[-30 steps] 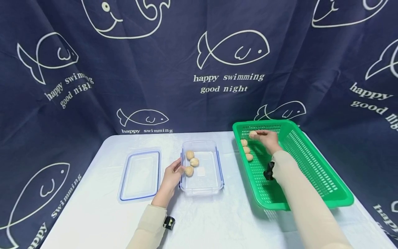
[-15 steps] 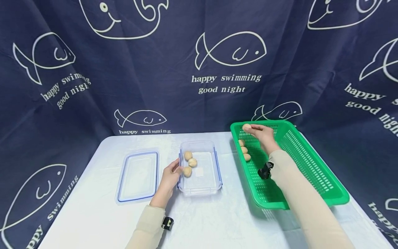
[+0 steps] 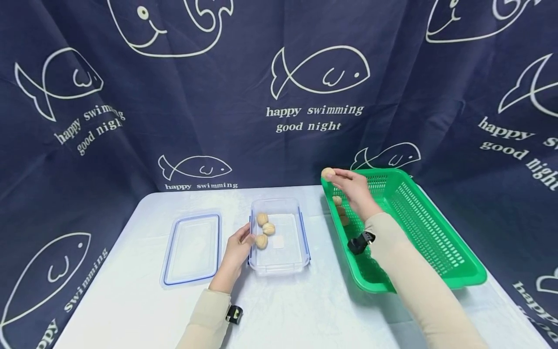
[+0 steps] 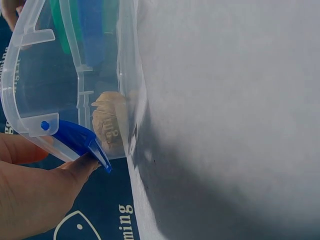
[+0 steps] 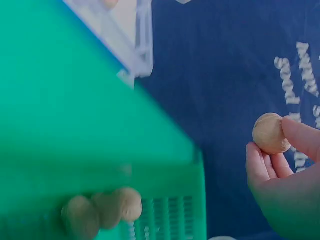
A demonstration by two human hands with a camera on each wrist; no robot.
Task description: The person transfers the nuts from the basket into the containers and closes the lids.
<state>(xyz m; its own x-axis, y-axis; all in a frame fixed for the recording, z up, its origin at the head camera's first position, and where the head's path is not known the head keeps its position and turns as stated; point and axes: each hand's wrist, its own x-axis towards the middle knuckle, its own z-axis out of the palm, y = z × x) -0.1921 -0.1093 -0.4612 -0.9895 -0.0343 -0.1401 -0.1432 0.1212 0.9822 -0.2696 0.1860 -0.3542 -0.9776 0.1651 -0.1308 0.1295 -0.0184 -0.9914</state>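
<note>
Between thumb and fingertips, my right hand (image 3: 355, 191) pinches a walnut (image 3: 328, 173) above the far left corner of the green basket (image 3: 429, 220). In the right wrist view the held walnut (image 5: 270, 133) shows clear of the basket wall. Three more walnuts (image 3: 337, 200) line the basket's left side, partly behind the hand. My left hand (image 3: 235, 249) grips the left side of a clear plastic food container (image 3: 279, 268); its thumb touches the blue latch (image 4: 80, 139) in the left wrist view. Inside the container lie three walnuts (image 3: 261, 241), near its left wall.
The container's clear lid (image 3: 192, 249) with a blue seal lies flat to the left. A white cloth covers the table (image 3: 131, 300). Behind it hangs a dark blue curtain (image 3: 244, 97) with fish prints.
My right hand has lifted the walnut from inside the basket and moved it left to the far left rim. The left hand stays at the container. The head view has shifted slightly.
</note>
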